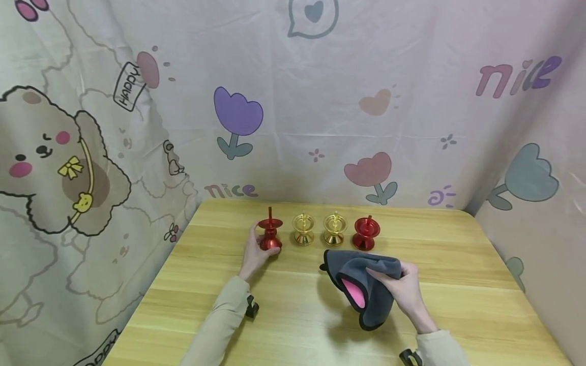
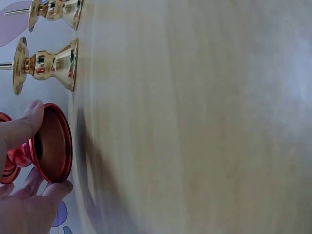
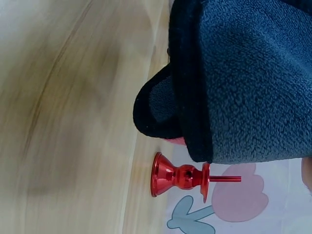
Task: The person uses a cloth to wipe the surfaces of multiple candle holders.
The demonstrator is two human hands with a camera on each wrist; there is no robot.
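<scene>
At the left end of a row of candle holders, my left hand point(image 1: 254, 255) grips a red metal candle holder point(image 1: 271, 233) with an upright spike. Thumb and fingers go round its base; in the left wrist view the underside of that base point(image 2: 54, 144) shows, raised off the table. My right hand point(image 1: 406, 291) pinches a dark grey cloth point(image 1: 381, 297) with black edging and a pink reverse side. The cloth hangs in folds above the table, and in the right wrist view it hides most of the hand.
Two gold candle holders, one nearer point(image 1: 304, 230) to the left hand and one point(image 1: 335, 230) beside it, stand on the wooden table point(image 1: 284, 325). A second red candle holder point(image 1: 365, 234) ends the row, behind the cloth. A printed curtain point(image 1: 302, 101) hangs behind the table.
</scene>
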